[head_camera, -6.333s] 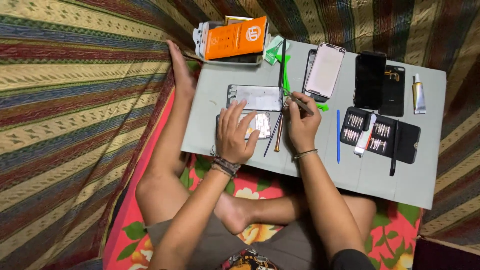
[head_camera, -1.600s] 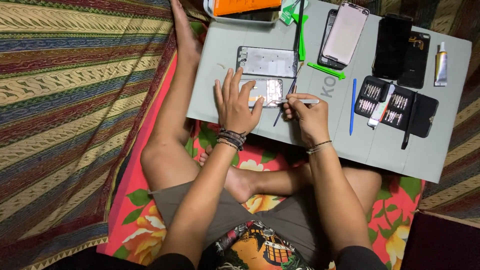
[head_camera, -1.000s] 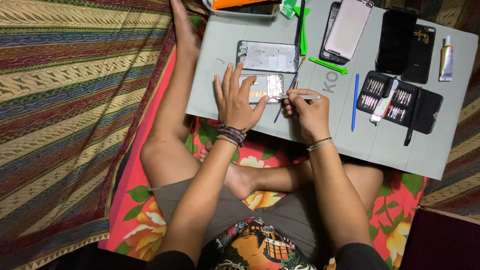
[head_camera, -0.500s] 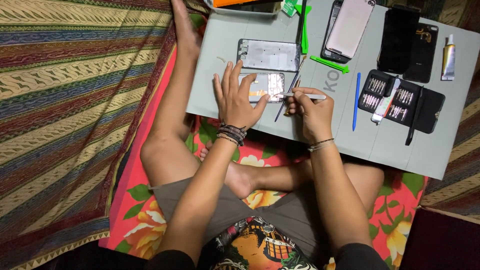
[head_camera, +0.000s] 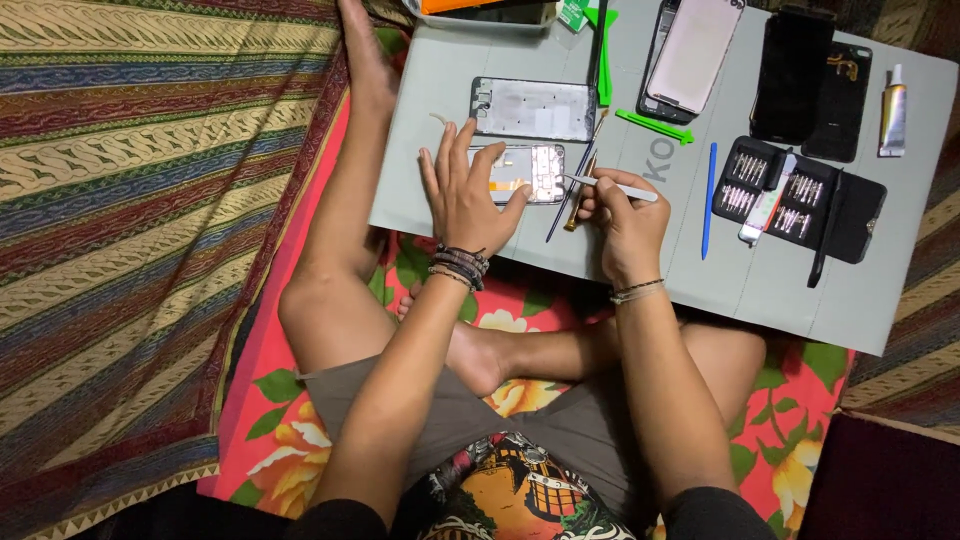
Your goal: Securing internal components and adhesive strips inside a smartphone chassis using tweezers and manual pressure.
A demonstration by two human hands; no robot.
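An opened phone body [head_camera: 528, 172] lies on the grey work mat [head_camera: 700, 290]. My left hand [head_camera: 467, 195] rests flat on its left end, fingers spread, holding it down. My right hand [head_camera: 622, 215] grips silver tweezers [head_camera: 607, 186], whose tips point left at the phone's right end. A silver phone frame [head_camera: 535, 108] lies just beyond the opened phone. A thin dark tool and a wooden-handled one [head_camera: 578, 190] lie between my hands.
A black case of screwdriver bits [head_camera: 800, 195], a blue pry stick [head_camera: 708, 200], green pry tools [head_camera: 652, 124], a phone back with pale panel [head_camera: 695, 55], two black phone parts [head_camera: 815, 85] and a glue tube [head_camera: 893, 107] sit on the mat. Striped fabric lies left.
The view has shifted down slightly, so the orange box at the top has left the frame. My hands stay on the opened phone, the tweezers' tips nudging a little.
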